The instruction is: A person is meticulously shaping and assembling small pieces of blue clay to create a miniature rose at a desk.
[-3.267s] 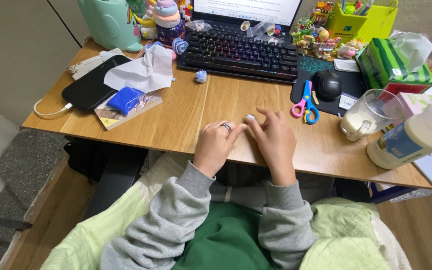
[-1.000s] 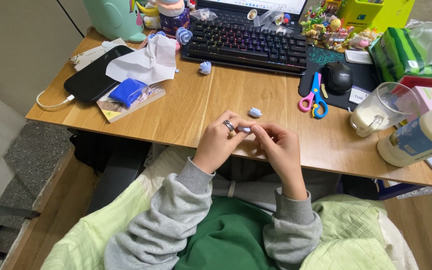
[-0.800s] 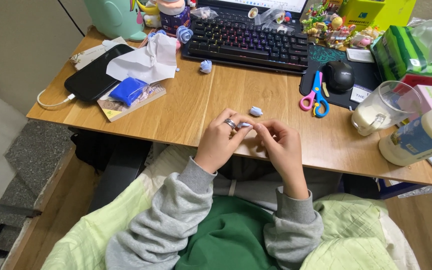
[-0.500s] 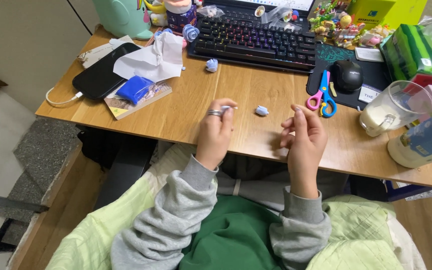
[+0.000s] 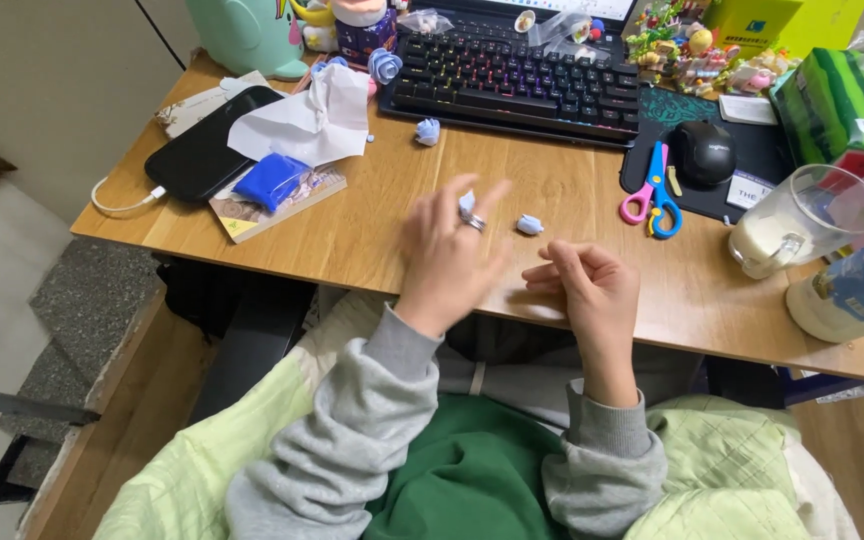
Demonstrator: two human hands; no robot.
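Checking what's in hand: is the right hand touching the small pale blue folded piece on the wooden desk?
Apart. The head view shows bare desk between the right hand and the pale blue piece.

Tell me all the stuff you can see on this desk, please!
Small clay lumps: four, pale blue, one near the hands, others toward the keyboard.
Keyboard: one, black with coloured lights, back of the desk.
Mouse: one, black, on a dark mat.
Scissors: one pair, pink and blue handles, beside the mouse.
Glass mug: one, clear with white inside, right side.
Bottle: one, white, right edge.
Phone: one, black, left side, cable plugged in.
Crumpled paper: one, white, beside the phone.
Blue block: one, on a booklet.
Tissue box: one, green striped, far right.
Left hand: one, ring on a finger, fingers spread over the desk.
Right hand: one, loosely curled, at the desk edge.
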